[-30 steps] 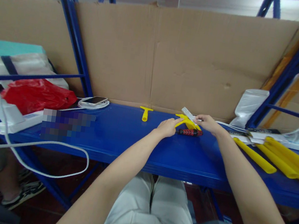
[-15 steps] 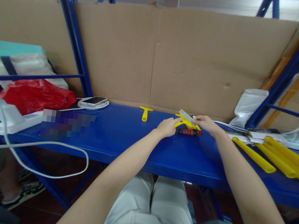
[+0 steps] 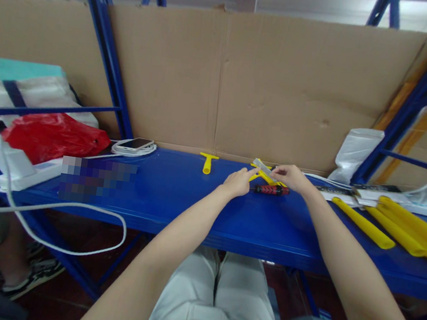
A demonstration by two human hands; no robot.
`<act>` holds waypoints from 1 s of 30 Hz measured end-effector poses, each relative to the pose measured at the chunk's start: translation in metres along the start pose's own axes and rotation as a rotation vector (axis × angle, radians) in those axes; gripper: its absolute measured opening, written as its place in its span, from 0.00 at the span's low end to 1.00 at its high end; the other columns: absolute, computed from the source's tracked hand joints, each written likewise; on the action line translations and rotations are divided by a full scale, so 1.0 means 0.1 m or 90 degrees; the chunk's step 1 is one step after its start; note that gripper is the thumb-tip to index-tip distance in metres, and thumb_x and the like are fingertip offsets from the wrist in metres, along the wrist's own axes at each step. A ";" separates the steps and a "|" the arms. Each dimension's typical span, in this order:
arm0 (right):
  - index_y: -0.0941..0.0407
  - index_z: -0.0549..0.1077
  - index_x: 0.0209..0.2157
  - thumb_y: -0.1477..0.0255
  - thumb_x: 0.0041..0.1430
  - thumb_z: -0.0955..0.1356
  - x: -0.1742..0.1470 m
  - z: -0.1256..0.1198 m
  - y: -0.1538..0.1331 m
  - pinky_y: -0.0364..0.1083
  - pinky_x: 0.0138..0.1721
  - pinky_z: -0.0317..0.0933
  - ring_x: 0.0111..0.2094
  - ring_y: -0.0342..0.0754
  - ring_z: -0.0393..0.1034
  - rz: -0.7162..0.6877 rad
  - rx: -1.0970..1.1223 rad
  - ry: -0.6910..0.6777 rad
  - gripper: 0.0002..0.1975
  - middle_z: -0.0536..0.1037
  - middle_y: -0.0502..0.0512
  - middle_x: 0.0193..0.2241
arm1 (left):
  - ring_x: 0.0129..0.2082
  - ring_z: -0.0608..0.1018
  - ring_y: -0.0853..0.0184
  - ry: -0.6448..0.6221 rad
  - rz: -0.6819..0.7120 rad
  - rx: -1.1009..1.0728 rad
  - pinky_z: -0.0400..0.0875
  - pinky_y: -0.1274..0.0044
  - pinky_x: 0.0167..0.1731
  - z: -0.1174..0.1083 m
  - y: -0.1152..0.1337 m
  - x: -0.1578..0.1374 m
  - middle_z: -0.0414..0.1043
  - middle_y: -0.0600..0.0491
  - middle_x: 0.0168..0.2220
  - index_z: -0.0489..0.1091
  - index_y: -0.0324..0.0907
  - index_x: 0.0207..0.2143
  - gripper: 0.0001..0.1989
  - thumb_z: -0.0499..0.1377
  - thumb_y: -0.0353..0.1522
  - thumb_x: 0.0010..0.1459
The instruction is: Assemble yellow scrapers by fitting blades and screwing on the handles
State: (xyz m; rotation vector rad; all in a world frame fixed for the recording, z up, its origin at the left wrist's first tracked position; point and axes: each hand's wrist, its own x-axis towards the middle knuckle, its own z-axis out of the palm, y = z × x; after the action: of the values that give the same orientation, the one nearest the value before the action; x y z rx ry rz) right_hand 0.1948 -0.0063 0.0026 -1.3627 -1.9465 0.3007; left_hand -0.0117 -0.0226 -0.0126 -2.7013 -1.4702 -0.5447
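My left hand (image 3: 237, 183) is closed on the near end of a yellow plastic piece (image 3: 254, 177), its index finger stretched out along it. From the other side, my right hand (image 3: 291, 176) pinches a flat greyish strip (image 3: 262, 166) lying slantwise over the yellow plastic. The fingers partly cover where the strip and the plastic meet. Just below them lies a screwdriver (image 3: 270, 189) with a red and black handle. Further left, a yellow T-shaped part (image 3: 208, 163) rests on the blue shelf (image 3: 188, 198), apart from both hands.
Several long yellow tubes (image 3: 364, 223) lie at the right. A phone (image 3: 137, 143) sits on a coiled white cable at the back left, near a red bag (image 3: 57, 132) and a white power strip (image 3: 30, 175). Cardboard (image 3: 278, 84) closes off the back. Another person's leg shows at lower left.
The greyish strip has tilted and shifted slightly left over the yellow piece, with my right hand moving a little left too. My left hand stays nearly in place.
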 end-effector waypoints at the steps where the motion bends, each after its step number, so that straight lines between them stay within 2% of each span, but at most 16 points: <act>1: 0.57 0.73 0.21 0.63 0.44 0.67 -0.01 0.01 -0.02 0.41 0.25 0.56 0.23 0.42 0.63 -0.002 0.003 -0.003 0.11 0.73 0.51 0.21 | 0.47 0.72 0.59 0.001 -0.002 0.000 0.66 0.70 0.46 0.00 0.00 0.00 0.66 0.47 0.48 0.49 0.51 0.62 0.32 0.48 0.25 0.56; 7: 0.58 0.73 0.25 0.67 0.44 0.67 -0.03 0.03 -0.13 0.40 0.20 0.50 0.17 0.39 0.56 0.022 -0.026 0.011 0.09 0.67 0.47 0.16 | 0.47 0.73 0.59 -0.002 -0.003 0.006 0.67 0.70 0.46 0.01 -0.01 0.01 0.66 0.47 0.47 0.49 0.51 0.62 0.32 0.47 0.25 0.56; 13: 0.57 0.71 0.26 0.67 0.45 0.66 -0.04 0.05 -0.14 0.40 0.21 0.51 0.17 0.40 0.57 0.034 -0.030 0.022 0.08 0.67 0.47 0.16 | 0.46 0.73 0.60 0.006 -0.001 0.006 0.67 0.71 0.45 0.00 0.00 0.00 0.66 0.48 0.47 0.49 0.51 0.62 0.32 0.47 0.25 0.56; 19: 0.57 0.69 0.26 0.68 0.47 0.64 -0.05 0.06 -0.16 0.40 0.22 0.52 0.18 0.40 0.58 -0.010 -0.044 0.034 0.07 0.68 0.48 0.16 | 0.47 0.72 0.60 0.009 0.006 0.002 0.67 0.71 0.46 0.01 0.00 0.02 0.66 0.48 0.47 0.50 0.50 0.62 0.32 0.48 0.25 0.55; 24: 0.58 0.70 0.26 0.71 0.45 0.64 -0.03 0.11 -0.14 0.40 0.23 0.52 0.18 0.40 0.59 -0.068 -0.080 0.036 0.05 0.68 0.47 0.17 | 0.47 0.72 0.61 0.017 0.007 0.003 0.67 0.72 0.46 0.03 -0.02 0.02 0.66 0.48 0.47 0.51 0.50 0.62 0.31 0.48 0.25 0.55; 30: 0.57 0.70 0.27 0.71 0.47 0.66 -0.01 0.15 -0.14 0.39 0.23 0.51 0.18 0.39 0.59 -0.103 -0.163 0.032 0.05 0.68 0.47 0.17 | 0.47 0.72 0.61 0.018 0.005 0.001 0.67 0.72 0.45 0.04 -0.03 0.02 0.66 0.48 0.46 0.51 0.50 0.61 0.31 0.48 0.25 0.55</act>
State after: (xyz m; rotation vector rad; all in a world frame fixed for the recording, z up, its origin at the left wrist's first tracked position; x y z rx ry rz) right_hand 0.1750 -0.0096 -0.0002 -1.3452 -2.0920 -0.0616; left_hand -0.0117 -0.0183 -0.0159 -2.6846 -1.4520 -0.5790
